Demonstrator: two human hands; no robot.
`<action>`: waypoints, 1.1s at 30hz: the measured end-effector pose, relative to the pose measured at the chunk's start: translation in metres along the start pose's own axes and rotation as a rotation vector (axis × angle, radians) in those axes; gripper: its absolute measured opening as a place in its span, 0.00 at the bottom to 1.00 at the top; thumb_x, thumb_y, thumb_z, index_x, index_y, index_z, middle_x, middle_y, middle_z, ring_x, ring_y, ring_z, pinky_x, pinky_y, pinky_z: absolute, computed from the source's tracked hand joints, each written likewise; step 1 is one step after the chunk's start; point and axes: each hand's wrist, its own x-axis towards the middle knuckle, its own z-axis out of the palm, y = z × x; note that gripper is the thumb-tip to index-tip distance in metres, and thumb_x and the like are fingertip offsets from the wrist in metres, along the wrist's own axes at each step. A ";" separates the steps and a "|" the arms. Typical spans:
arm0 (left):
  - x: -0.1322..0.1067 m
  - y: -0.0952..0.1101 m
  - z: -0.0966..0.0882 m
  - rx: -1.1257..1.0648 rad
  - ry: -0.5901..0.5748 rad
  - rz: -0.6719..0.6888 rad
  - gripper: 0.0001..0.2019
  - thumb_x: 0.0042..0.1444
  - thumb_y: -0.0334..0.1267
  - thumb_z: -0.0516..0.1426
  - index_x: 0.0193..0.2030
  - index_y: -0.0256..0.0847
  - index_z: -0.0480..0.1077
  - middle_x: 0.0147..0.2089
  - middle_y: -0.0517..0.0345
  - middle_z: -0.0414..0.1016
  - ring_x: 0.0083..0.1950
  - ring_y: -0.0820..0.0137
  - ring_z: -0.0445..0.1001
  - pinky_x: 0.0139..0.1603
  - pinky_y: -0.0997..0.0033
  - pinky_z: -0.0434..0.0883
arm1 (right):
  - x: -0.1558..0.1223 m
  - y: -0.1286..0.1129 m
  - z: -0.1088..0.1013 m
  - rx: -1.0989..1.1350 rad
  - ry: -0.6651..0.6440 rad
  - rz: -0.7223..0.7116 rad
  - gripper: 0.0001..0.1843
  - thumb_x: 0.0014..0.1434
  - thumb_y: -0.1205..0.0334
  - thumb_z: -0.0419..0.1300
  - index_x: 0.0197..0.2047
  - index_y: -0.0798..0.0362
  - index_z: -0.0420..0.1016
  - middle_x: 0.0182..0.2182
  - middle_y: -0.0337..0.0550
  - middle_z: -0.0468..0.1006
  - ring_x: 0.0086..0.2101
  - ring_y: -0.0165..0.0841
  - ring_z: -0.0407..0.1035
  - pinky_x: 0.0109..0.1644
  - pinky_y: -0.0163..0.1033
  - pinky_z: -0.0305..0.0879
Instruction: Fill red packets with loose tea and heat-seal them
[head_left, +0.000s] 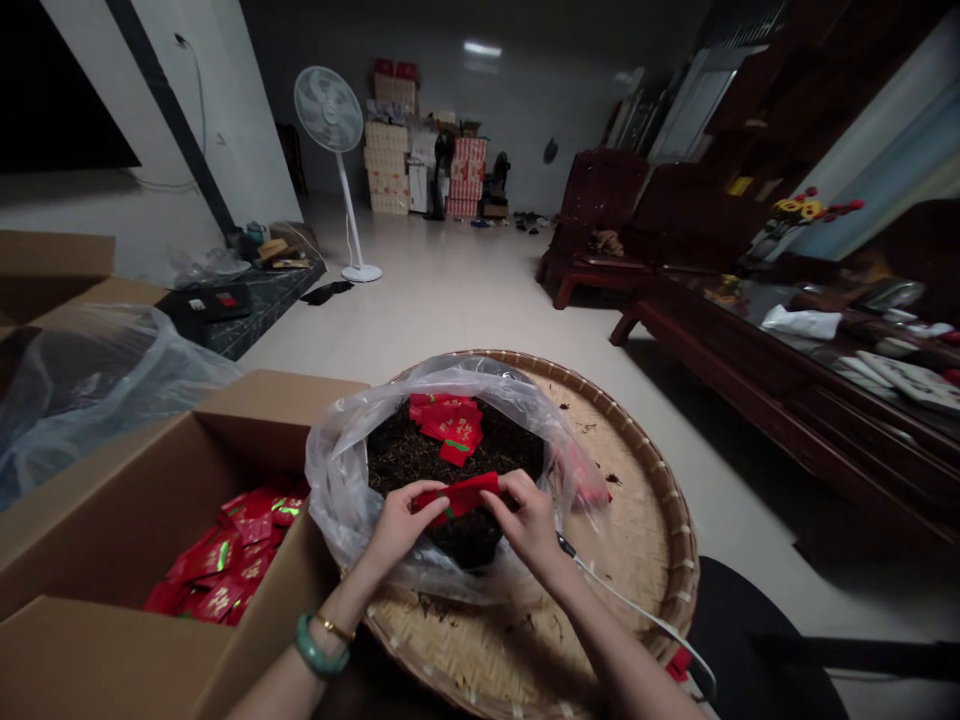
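Observation:
A small red packet [469, 494] is stretched between my two hands, above a clear plastic bag [337, 470] of dark loose tea leaves [397, 450]. My left hand [405, 520] pinches its left end between thumb and fingers. At the other end, my right hand [525, 510] grips the packet the same way. Several more red packets [454, 425] lie fanned on the leaves just beyond. The bag rests on a round woven bamboo tray [652, 490]. Whether the packet is sealed or has anything inside, I cannot tell.
To the left, an open cardboard box [262, 590] contains many red packets [232, 550]. A white cable [637, 605] crosses the tray at right. Beside the tray stands a dark round stool [750, 640]. A white fan [330, 110] and wooden furniture [600, 220] stand farther back.

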 end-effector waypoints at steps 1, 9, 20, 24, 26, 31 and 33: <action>-0.004 -0.001 0.000 -0.070 -0.047 -0.054 0.17 0.41 0.45 0.65 0.37 0.37 0.78 0.36 0.52 0.81 0.34 0.64 0.77 0.35 0.66 0.76 | -0.005 -0.004 0.000 0.077 -0.026 0.065 0.09 0.59 0.57 0.58 0.30 0.51 0.74 0.28 0.44 0.76 0.31 0.35 0.69 0.36 0.39 0.66; -0.018 0.000 0.003 -0.275 -0.229 -0.189 0.26 0.44 0.53 0.64 0.47 0.38 0.76 0.47 0.47 0.79 0.42 0.58 0.78 0.38 0.59 0.78 | -0.014 -0.023 0.004 0.661 -0.371 0.403 0.21 0.54 0.47 0.61 0.44 0.54 0.76 0.39 0.46 0.80 0.40 0.38 0.73 0.48 0.43 0.67; -0.013 -0.010 -0.011 -0.154 -0.215 -0.218 0.33 0.53 0.63 0.50 0.48 0.35 0.75 0.39 0.47 0.81 0.40 0.59 0.78 0.46 0.57 0.74 | -0.017 -0.013 0.005 0.786 -0.625 0.572 0.29 0.60 0.37 0.47 0.36 0.51 0.79 0.31 0.40 0.78 0.34 0.33 0.69 0.48 0.41 0.64; -0.014 -0.003 -0.014 0.233 -0.018 0.157 0.27 0.53 0.55 0.56 0.54 0.39 0.70 0.51 0.44 0.75 0.53 0.55 0.72 0.54 0.51 0.68 | -0.017 -0.012 0.005 0.818 -0.600 0.606 0.30 0.60 0.37 0.45 0.36 0.51 0.79 0.30 0.41 0.78 0.38 0.35 0.70 0.50 0.43 0.64; -0.016 -0.001 -0.015 0.540 -0.032 0.442 0.29 0.47 0.47 0.63 0.57 0.42 0.68 0.58 0.45 0.70 0.57 0.53 0.65 0.58 0.48 0.64 | -0.019 -0.012 0.007 0.856 -0.579 0.614 0.30 0.60 0.37 0.46 0.37 0.50 0.79 0.32 0.42 0.78 0.39 0.36 0.70 0.51 0.44 0.63; -0.021 -0.006 -0.013 0.834 -0.290 0.725 0.30 0.49 0.30 0.60 0.60 0.43 0.62 0.56 0.48 0.71 0.51 0.57 0.65 0.53 0.51 0.68 | -0.023 -0.015 0.017 0.879 -0.515 0.620 0.28 0.59 0.37 0.49 0.37 0.52 0.78 0.34 0.42 0.78 0.37 0.35 0.69 0.51 0.45 0.63; -0.020 -0.009 -0.012 0.830 -0.287 0.739 0.29 0.49 0.28 0.59 0.59 0.42 0.62 0.53 0.48 0.72 0.51 0.58 0.65 0.51 0.53 0.69 | -0.024 -0.017 0.019 0.898 -0.521 0.623 0.30 0.58 0.36 0.49 0.35 0.54 0.78 0.33 0.43 0.78 0.37 0.35 0.69 0.51 0.45 0.63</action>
